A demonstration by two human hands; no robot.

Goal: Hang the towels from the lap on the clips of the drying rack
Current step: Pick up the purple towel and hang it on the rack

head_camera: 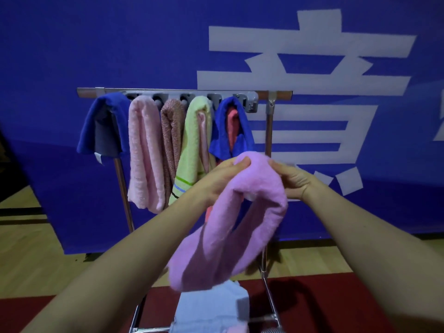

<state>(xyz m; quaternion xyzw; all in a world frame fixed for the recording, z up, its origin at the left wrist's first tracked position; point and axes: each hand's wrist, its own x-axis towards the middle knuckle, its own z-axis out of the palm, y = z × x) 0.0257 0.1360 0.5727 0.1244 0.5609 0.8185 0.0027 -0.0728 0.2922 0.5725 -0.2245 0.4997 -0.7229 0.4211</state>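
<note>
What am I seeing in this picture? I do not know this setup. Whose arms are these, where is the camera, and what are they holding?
The camera sits on a person's head and looks forward and down, so the two bare arms are that person's own. No robot is here. The left hand and right hand together grip the top of a pink towel, which hangs down folded between them. Ahead stands a metal drying rack with a grey clip bar. Five bundles of towels already hang from it: blue, pale pink, brown, green and blue again. More towels lie low in the picture, probably on the lap. Behind is a blue wall with large white characters.
</note>
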